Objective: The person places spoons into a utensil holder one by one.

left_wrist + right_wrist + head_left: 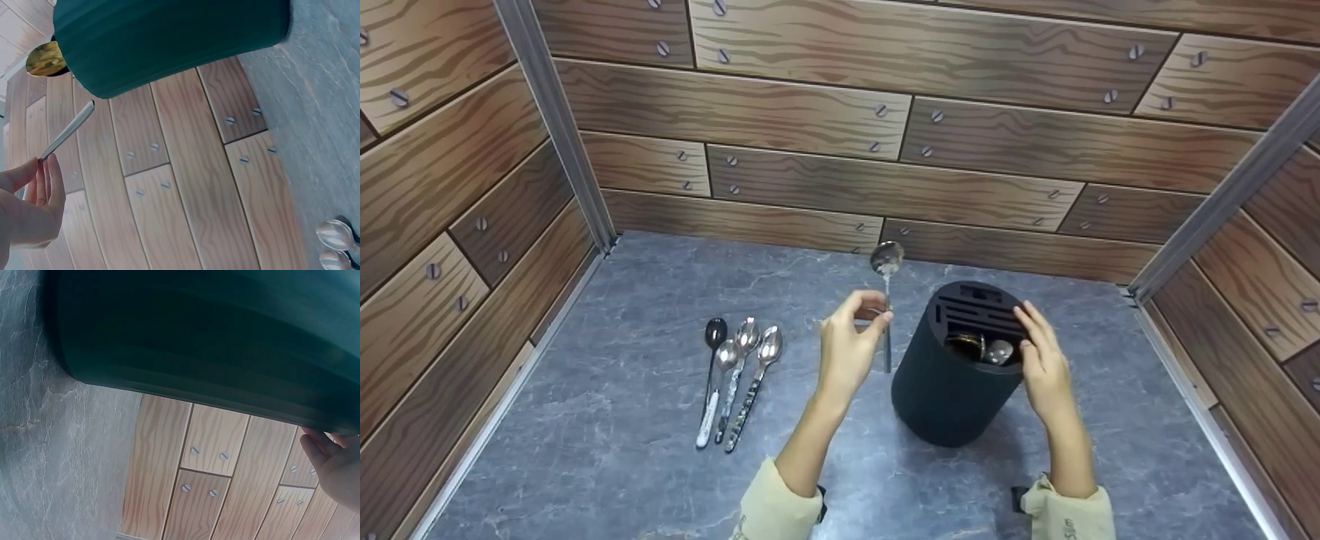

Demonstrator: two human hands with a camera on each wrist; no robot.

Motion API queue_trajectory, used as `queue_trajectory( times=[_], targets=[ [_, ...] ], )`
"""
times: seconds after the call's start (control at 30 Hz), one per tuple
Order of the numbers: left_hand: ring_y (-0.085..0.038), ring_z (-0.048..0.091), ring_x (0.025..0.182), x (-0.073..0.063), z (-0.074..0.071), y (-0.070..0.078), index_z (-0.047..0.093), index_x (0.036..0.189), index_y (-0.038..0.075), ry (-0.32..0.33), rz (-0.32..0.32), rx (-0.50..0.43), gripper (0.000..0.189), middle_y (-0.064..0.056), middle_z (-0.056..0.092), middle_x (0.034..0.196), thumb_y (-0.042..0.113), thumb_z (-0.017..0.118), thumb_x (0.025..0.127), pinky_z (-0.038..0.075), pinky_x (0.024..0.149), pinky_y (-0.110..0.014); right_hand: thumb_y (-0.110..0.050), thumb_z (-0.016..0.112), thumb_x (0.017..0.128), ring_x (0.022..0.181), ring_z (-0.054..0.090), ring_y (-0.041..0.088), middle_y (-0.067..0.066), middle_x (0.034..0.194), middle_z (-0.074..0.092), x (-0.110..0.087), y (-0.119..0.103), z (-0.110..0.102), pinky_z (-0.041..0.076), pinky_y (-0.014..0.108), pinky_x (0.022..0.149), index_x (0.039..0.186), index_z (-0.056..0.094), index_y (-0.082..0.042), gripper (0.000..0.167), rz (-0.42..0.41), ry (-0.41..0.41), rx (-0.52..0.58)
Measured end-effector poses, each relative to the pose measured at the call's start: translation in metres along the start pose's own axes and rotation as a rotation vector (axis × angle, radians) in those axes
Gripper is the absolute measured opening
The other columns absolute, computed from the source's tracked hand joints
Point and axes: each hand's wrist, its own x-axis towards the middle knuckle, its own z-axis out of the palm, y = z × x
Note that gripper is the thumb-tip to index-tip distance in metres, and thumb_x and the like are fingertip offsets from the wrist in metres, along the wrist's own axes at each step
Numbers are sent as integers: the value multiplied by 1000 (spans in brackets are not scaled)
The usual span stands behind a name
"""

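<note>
My left hand [847,349] pinches a silver spoon [887,259] by its handle between thumb and fingers. The spoon's round bowl points up and its handle end hangs down, just left of a dark cylindrical utensil holder [949,401]. In the left wrist view, the spoon's handle [70,129] stands apart from the holder's wall. My right hand [1046,371] rests on the holder's right rim with fingers fairly straight. Inside the holder's opening sit a gold-coloured spoon [45,60] and a silver spoon [999,352]. The right wrist view shows the holder's side [197,343], which partly hides the right fingers.
Several spoons [746,337] lie side by side on the grey marbled table [607,420] at left, bowls away from me. One is dark; others have patterned handles. Narrow slots [979,311] cut the holder's top. Wood-patterned walls [810,120] enclose the back and both sides.
</note>
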Motion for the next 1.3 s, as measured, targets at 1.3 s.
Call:
queue_trajectory(
  times=[1.3],
  targets=[
    [-23,64,71,-8,55,71,58,89,-10,-41,126,-356,10,-19,64,83,-10,62,80,54,65,-28,2,40,90,129,28,29,9,141,37,0,1,-1,24,49,103,132,49,-3,43,9,-4,-5]
  ],
)
